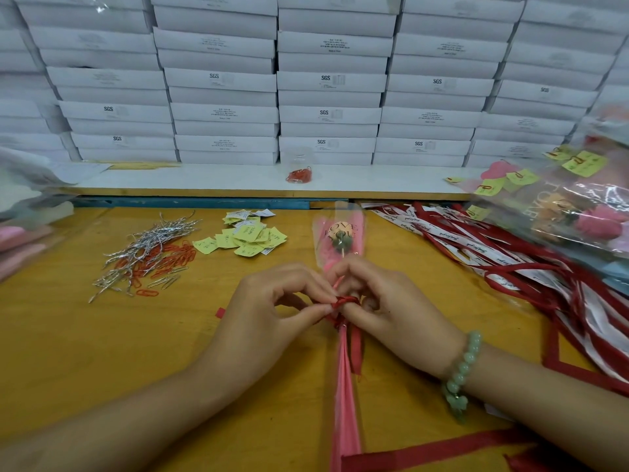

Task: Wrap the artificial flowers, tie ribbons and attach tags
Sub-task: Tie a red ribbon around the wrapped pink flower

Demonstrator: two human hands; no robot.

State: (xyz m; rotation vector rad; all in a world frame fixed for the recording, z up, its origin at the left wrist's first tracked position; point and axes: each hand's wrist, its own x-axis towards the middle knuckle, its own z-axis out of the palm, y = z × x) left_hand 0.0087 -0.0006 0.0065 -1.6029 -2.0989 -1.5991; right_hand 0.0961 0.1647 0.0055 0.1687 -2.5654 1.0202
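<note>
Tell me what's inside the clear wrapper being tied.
Inside the wrapper: a peach artificial flower on pink paper. The left hand, right hand and red ribbon cover its lower stem.

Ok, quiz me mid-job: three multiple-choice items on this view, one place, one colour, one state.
1. Where does the loose pile of yellow tags lie? A. left of the wrapped flower; B. on the shelf; C. under a wrist.
2. What colour is the ribbon at the stem? A. blue; B. red; C. white.
3. What are the left hand and right hand doing? A. lying flat; B. holding scissors; C. pinching the ribbon.
Answers: 1 A, the tags lie left of the flower; 2 B, the knot is red; 3 C, fingers of both hands close on it.
</note>
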